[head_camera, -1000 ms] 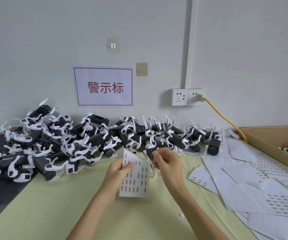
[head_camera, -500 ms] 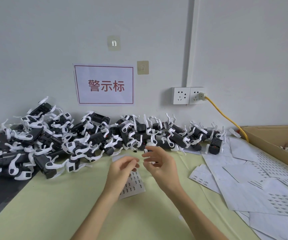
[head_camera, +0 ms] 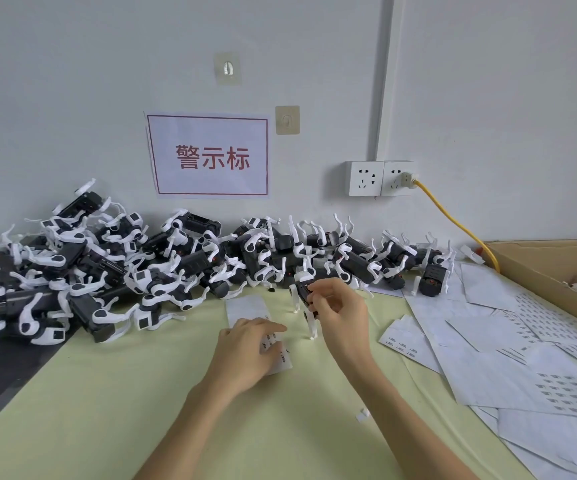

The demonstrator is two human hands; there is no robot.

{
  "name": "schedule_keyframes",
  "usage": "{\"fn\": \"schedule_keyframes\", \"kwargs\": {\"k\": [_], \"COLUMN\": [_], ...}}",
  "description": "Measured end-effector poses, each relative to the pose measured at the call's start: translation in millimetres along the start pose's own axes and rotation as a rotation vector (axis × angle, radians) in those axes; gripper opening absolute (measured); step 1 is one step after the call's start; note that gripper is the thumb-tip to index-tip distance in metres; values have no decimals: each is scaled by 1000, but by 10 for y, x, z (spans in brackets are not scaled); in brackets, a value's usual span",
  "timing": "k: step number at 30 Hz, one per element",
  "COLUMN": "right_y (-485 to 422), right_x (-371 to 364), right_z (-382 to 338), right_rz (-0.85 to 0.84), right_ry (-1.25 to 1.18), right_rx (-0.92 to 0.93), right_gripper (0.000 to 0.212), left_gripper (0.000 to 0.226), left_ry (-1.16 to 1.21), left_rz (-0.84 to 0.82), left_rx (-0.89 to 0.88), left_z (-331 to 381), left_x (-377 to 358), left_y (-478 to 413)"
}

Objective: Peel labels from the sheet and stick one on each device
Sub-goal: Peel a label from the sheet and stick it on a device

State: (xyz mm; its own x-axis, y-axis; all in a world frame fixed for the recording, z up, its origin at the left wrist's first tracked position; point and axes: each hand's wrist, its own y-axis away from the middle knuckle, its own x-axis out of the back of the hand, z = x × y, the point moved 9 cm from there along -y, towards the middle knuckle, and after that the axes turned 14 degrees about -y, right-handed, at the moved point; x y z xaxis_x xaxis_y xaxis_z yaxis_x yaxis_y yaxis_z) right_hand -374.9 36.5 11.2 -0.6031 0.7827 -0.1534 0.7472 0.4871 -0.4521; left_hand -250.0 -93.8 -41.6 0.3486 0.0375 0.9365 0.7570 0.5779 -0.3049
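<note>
Right hand (head_camera: pixel 340 308) grip pinches device (head_camera: pixel 302 289); left hand (head_camera: pixel 250 344) flat on label sheet (head_camera: pixel 247 306). Big pile (head_camera: pixel 107 268) beyond, labelling status unclear.

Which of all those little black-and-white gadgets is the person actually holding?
The device in the right hand, just in front of the pile. The others lie untouched along the wall.

Left hand (head_camera: pixel 249 348) covers the middle of the label sheet (head_camera: pixel 247 306); right hand (head_camera: pixel 340 311) hides part of the gripped device (head_camera: pixel 302 289). Label print illegible.
</note>
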Motion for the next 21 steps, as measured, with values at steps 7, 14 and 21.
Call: {"fn": "schedule_keyframes", "kwargs": {"k": [7, 14, 21], "right_y": [26, 33, 26], "right_x": [-68, -74, -94], "right_z": [18, 11, 29], "right_rz": [-44, -59, -67], "right_ry": [41, 34, 41], "right_rx": [-21, -29, -34], "right_gripper": [31, 30, 29], "left_gripper": [27, 19, 11], "left_ry": [-126, -25, 4], "left_rz": [48, 17, 39], "left_rx": [76, -96, -115], "left_z": [-148, 137, 155], "left_x": [73, -15, -33], "left_y": [3, 44, 59]}}
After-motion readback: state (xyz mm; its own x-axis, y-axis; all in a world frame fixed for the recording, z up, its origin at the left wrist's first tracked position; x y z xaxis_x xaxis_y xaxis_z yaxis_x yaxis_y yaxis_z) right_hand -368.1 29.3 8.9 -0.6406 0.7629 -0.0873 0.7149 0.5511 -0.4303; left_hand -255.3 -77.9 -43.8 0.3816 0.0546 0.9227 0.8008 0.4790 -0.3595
